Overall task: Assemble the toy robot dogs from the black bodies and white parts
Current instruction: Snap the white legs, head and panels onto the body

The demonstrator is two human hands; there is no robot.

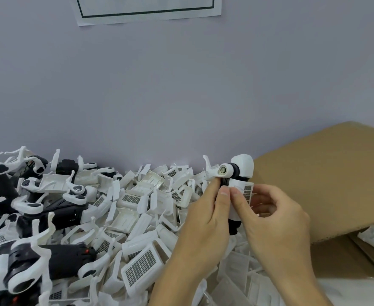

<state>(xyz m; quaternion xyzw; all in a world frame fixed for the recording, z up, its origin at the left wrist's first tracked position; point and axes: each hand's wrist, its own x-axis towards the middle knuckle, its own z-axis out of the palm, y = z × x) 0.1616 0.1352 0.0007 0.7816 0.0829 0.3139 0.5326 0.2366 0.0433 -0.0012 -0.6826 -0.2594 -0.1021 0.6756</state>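
I see the toy robot dog (236,180) held upright above the heap of white parts (137,217), its white head block at the top and black body running down between the two hands. My left hand (206,219) has its grip closed on the dog's left flank, fingertips pressed near the round joint at the shoulder. My right hand (274,219) pinches a white grille panel (243,193) against the dog's side, thumb and forefinger curled round its edge. Left of the dog, the heap spreads across the bench, mostly loose shells with grey mesh faces. Farther left of the dog lie assembled black-and-white dogs (55,259), tumbled on their sides. Right of the dog a cardboard box flap (327,173) slopes up. Above the dog, on the grey wall, hangs a paper sheet (146,9).
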